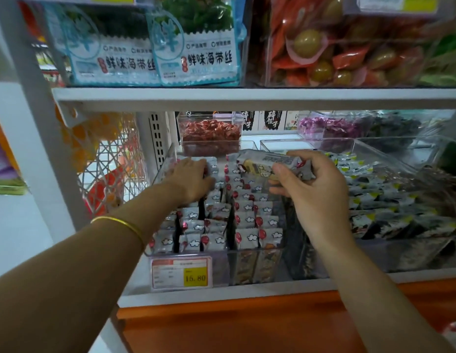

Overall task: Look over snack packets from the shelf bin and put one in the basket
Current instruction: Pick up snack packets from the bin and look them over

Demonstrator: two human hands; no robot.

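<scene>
A clear shelf bin (pixel 247 261) on the lower shelf holds rows of several small white snack packets (pixel 247 220) with red and cloud marks. My right hand (pixel 311 189) holds one grey snack packet (pixel 267 161) above the bin, pinched between thumb and fingers. My left hand (pixel 191 177) reaches into the bin's far left part, fingers curled down onto the packets there; whether it grips one is hidden. No basket is in view.
A yellow price tag (pixel 181 272) hangs on the bin's front. A clear bin of dark packets (pixel 390 207) stands to the right. A tub of red sweets (pixel 210 135) sits behind. The upper shelf (pixel 247 98) hangs close above. A white wire rack (pixel 112 169) stands at the left.
</scene>
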